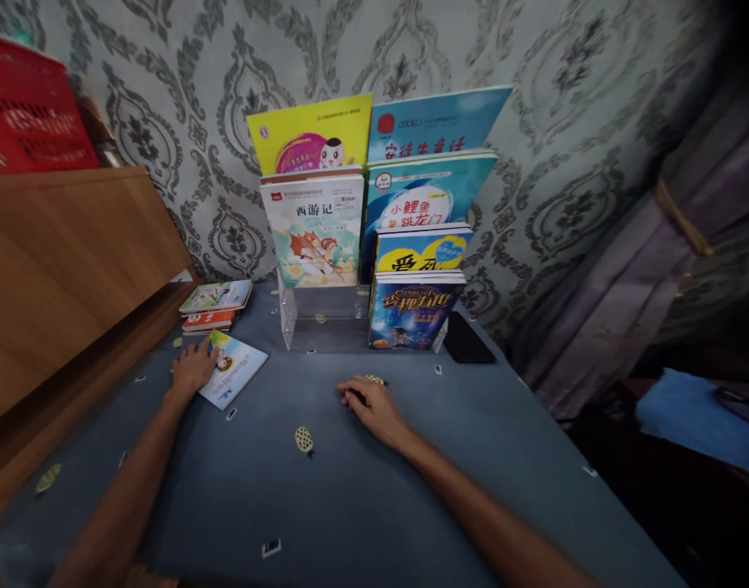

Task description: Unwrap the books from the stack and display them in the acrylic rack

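Observation:
My left hand (194, 365) is at the left edge of a thin light-blue book (233, 371) with a yellow-green corner, which lies flat on the table. Its thumb rests on the cover and the other fingers are at the edge, closed on the book's side. My right hand (374, 406) rests on the table with loosely bent fingers, slightly apart and holding nothing. Ahead of both hands stands a clear stepped book rack (325, 333). A white book with an illustrated cover (316, 233) stands in its left column, and a dark blue book (414, 314) is at the front right.
A small stack of books (215, 306) lies at the back left beside a wooden panel (73, 269). A red basket (31, 106) sits above that panel. Right of the rack lies a flat black object (469, 339). A curtain (625, 269) hangs beyond the table's right edge.

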The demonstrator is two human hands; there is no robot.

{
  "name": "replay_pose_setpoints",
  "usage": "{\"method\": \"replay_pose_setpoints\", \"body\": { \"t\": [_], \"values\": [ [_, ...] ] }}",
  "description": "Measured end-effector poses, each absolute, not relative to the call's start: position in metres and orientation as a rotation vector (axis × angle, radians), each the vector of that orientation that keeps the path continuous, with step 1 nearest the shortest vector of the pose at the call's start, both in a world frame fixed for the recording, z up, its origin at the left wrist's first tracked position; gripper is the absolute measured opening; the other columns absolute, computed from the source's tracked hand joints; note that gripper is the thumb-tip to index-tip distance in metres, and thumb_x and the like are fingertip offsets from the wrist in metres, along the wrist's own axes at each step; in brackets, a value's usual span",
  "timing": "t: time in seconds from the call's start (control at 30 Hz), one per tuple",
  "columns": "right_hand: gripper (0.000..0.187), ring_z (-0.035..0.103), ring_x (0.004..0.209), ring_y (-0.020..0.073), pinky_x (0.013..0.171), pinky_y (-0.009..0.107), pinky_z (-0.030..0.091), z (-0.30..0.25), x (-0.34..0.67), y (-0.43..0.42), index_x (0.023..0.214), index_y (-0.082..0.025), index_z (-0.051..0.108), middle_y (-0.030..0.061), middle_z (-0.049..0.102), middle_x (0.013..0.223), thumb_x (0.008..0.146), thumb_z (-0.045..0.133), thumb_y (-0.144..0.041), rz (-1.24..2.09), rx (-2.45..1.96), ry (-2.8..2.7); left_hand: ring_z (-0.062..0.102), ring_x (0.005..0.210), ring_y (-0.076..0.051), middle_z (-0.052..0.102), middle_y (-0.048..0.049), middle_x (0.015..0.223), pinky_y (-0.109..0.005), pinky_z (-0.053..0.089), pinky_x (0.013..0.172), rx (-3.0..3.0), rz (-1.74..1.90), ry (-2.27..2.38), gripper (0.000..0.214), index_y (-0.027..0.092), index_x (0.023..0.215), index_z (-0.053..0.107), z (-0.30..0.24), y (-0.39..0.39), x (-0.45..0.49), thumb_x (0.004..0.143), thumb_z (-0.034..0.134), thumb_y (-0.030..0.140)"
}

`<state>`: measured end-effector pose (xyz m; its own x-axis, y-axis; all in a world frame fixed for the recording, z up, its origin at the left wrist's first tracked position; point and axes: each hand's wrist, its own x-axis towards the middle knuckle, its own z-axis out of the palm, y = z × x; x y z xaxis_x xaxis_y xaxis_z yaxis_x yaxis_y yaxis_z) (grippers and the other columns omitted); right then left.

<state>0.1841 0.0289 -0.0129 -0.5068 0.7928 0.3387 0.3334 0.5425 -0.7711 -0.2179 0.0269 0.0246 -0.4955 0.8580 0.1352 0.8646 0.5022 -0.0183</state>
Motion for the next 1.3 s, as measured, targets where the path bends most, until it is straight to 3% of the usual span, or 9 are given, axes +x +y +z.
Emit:
{"method": "replay_pose_setpoints", "body": {
  "t": [0.13, 0.23, 0.33, 0.47, 0.6, 0.8, 1.0, 1.2, 1.3],
  "values": [
    [0.027, 0.066, 0.078, 0.0186, 0.075, 0.031, 0.049, -0.015, 0.184, 0.030, 0.099, -0.018, 0.073, 0.0052, 0.071, 0.079, 0.088, 0.049, -0.012, 0.845, -0.909, -2.089, 0.052, 0.127, -0.039, 0.057, -0.0229, 0.136, -0.059, 0.046, 0.096, -1.558, 0.018, -2.555, 0.059, 0.013, 0.139, 0.054, 0.031, 0.008, -0.200, 0.098, 0.023, 0.043],
    [0.028, 0.065, 0.079, 0.0190, 0.076, 0.031, 0.049, -0.014, 0.184, 0.030, 0.100, -0.018, 0.073, 0.0050, 0.071, 0.079, 0.088, 0.049, -0.013, 0.834, -0.925, -2.091, 0.055, 0.124, -0.037, 0.060, -0.0227, 0.131, -0.053, 0.050, 0.093, -1.619, 0.134, -2.496, 0.058, 0.010, 0.129, 0.060, 0.042, -0.006, -0.183, 0.098, 0.024, 0.043],
    [0.029, 0.065, 0.080, 0.0186, 0.078, 0.032, 0.048, -0.012, 0.185, 0.029, 0.101, -0.019, 0.074, 0.0047, 0.072, 0.080, 0.088, 0.049, -0.014, 0.822, -0.918, -2.103, 0.063, 0.112, -0.035, 0.066, -0.0221, 0.121, -0.045, 0.052, 0.088, -1.670, 0.296, -2.470, 0.057, 0.010, 0.117, 0.067, 0.054, -0.018, -0.166, 0.098, 0.026, 0.046],
    [0.029, 0.066, 0.080, 0.0186, 0.077, 0.032, 0.049, -0.009, 0.185, 0.027, 0.101, -0.019, 0.074, 0.0052, 0.072, 0.081, 0.089, 0.048, -0.016, 0.835, -0.903, -2.093, 0.068, 0.102, -0.036, 0.073, -0.0205, 0.103, -0.044, 0.052, 0.084, -1.715, 0.453, -2.465, 0.054, 0.013, 0.106, 0.072, 0.065, -0.026, -0.147, 0.098, 0.031, 0.048],
    [0.028, 0.066, 0.078, 0.0187, 0.074, 0.032, 0.050, -0.009, 0.184, 0.026, 0.099, -0.019, 0.074, 0.0051, 0.071, 0.080, 0.089, 0.048, -0.016, 0.835, -0.912, -2.083, 0.063, 0.110, -0.036, 0.068, -0.0206, 0.114, -0.043, 0.052, 0.082, -1.738, 0.308, -2.358, 0.049, 0.011, 0.113, 0.068, 0.059, -0.021, -0.139, 0.099, 0.032, 0.042],
    [0.027, 0.066, 0.079, 0.0186, 0.076, 0.031, 0.049, -0.009, 0.184, 0.027, 0.100, -0.019, 0.074, 0.0047, 0.072, 0.080, 0.087, 0.050, -0.013, 0.819, -0.920, -2.107, 0.056, 0.117, -0.028, 0.061, -0.0139, 0.127, -0.040, 0.048, 0.096, -1.981, 0.089, -2.269, 0.048, 0.016, 0.140, 0.052, 0.036, -0.012, -0.147, 0.102, 0.025, 0.029],
    [0.028, 0.066, 0.080, 0.0182, 0.076, 0.030, 0.048, -0.010, 0.183, 0.027, 0.100, -0.017, 0.074, 0.0048, 0.072, 0.081, 0.088, 0.050, -0.011, 0.833, -0.946, -2.102, 0.057, 0.113, -0.028, 0.061, -0.0141, 0.120, -0.040, 0.047, 0.093, -1.995, 0.170, -2.255, 0.045, 0.019, 0.133, 0.058, 0.040, -0.022, -0.142, 0.102, 0.029, 0.034],
    [0.029, 0.065, 0.080, 0.0178, 0.077, 0.031, 0.049, -0.009, 0.183, 0.024, 0.103, -0.019, 0.073, 0.0044, 0.070, 0.083, 0.089, 0.049, -0.012, 0.809, -0.953, -2.114, 0.061, 0.108, -0.026, 0.064, -0.0111, 0.116, -0.036, 0.047, 0.088, -2.027, 0.234, -2.342, 0.035, 0.022, 0.110, 0.066, 0.053, -0.039, -0.123, 0.101, 0.037, 0.039],
    [0.030, 0.063, 0.082, 0.0189, 0.079, 0.033, 0.049, -0.008, 0.183, 0.021, 0.106, -0.019, 0.073, 0.0064, 0.068, 0.089, 0.090, 0.048, -0.012, 0.730, -0.991, -2.096, 0.065, 0.104, -0.026, 0.066, -0.0101, 0.120, -0.035, 0.047, 0.084, -2.142, 0.197, -2.357, 0.032, 0.023, 0.114, 0.063, 0.054, -0.046, -0.112, 0.099, 0.040, 0.040]
  ]
}}
